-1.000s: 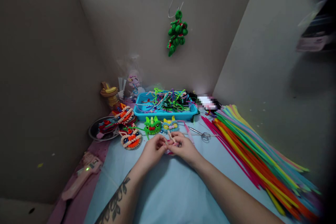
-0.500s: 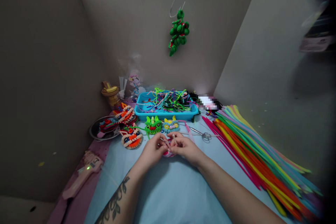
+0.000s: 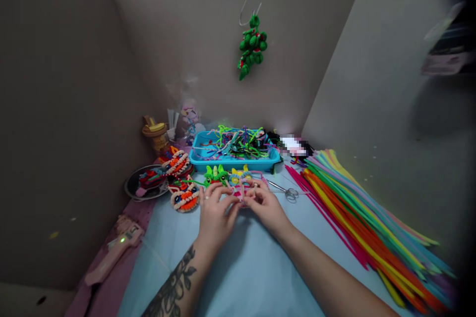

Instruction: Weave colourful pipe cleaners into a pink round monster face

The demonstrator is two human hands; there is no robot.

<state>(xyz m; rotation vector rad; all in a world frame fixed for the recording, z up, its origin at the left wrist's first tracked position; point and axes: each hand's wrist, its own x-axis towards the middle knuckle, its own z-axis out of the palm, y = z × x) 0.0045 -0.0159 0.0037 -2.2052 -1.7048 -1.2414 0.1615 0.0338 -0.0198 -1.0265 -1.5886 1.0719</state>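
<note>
One fuzzy piece (image 3: 240,192), pale pink and magenta, shows mid-frame, partly hidden; we pinch it from either side with our left hand (image 3: 216,208) and right hand (image 3: 266,206).

The pink piece (image 3: 238,192) filled the gap between the left hand (image 3: 215,212) and right hand (image 3: 268,209); nearer, passage was free above the blue cloth (image 3: 256,272). The blue tray (image 3: 234,165) blocked the way ahead.
</note>
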